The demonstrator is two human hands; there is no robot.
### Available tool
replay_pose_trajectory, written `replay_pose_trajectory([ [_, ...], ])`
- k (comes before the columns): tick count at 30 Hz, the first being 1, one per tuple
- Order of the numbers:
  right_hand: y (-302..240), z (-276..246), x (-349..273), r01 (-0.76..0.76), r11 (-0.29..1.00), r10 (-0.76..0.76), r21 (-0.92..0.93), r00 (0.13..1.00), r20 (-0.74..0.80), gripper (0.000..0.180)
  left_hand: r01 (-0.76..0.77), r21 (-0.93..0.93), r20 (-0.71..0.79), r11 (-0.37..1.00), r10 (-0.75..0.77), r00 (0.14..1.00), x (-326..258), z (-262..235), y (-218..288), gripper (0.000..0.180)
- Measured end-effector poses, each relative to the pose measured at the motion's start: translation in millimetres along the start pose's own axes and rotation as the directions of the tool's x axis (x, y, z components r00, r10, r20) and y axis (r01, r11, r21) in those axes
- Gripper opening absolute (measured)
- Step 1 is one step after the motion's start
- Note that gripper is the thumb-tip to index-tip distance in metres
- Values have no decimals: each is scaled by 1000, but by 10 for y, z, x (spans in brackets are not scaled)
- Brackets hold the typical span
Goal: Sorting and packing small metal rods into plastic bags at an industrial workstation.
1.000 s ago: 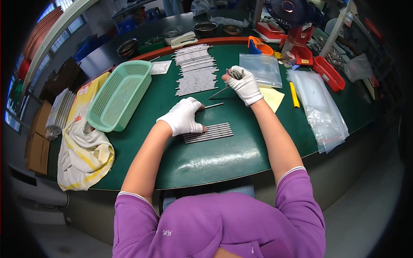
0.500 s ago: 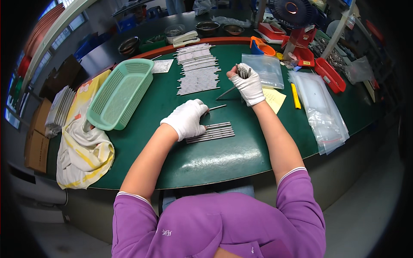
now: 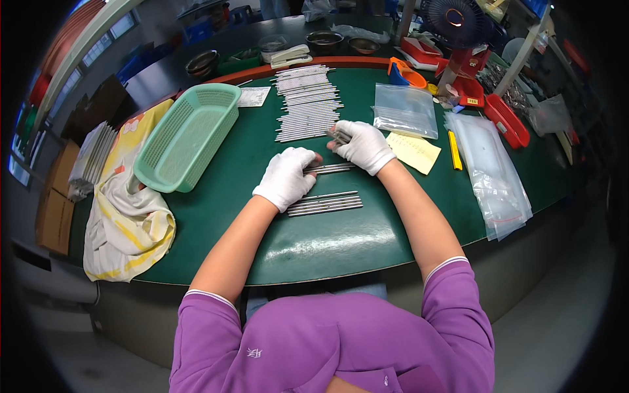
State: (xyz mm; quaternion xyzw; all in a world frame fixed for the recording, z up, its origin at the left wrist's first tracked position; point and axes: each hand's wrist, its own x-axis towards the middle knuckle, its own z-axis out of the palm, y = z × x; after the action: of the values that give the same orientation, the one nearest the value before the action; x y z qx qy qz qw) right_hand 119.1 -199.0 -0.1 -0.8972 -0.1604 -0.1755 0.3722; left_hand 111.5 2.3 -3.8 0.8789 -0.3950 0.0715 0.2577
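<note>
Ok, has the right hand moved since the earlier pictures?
Yes. Judged against the yellow paper, the right hand has moved left and slightly nearer the person's body, closer to the left hand.

Touches metal rods (image 3: 337, 168) with the left hand (image 3: 285, 177), midway between near and far edges of the counter (image 3: 216, 209); clutches a rod bundle (image 3: 338, 137) in the right hand (image 3: 362, 146); has a green basket (image 3: 187, 134) toward the left edge.

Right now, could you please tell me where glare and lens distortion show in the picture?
Head view: bright glare on the green tabletop, just below the short row of rods; head view: reflections on the clear plastic bags at right; head view: fisheye bowing along the tabletop's near edge, and black corners.
</note>
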Motion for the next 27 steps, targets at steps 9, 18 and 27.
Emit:
replay_pose_trajectory([
  [9, -81, 105, 197, 65, 997, -68, 33, 990, 120, 24, 215, -149, -227, 965, -245, 943, -163, 127, -273, 94],
  [18, -220, 501, 367, 329, 944, -302, 14, 848, 436, 49, 153, -2, -303, 988, -146, 942, -85, 172, -315, 108],
  [27, -416, -263, -53, 30, 996, -13, -87, 981, 194, 21, 87, 169, -127, 982, -66, 990, -71, 53, -234, 56],
])
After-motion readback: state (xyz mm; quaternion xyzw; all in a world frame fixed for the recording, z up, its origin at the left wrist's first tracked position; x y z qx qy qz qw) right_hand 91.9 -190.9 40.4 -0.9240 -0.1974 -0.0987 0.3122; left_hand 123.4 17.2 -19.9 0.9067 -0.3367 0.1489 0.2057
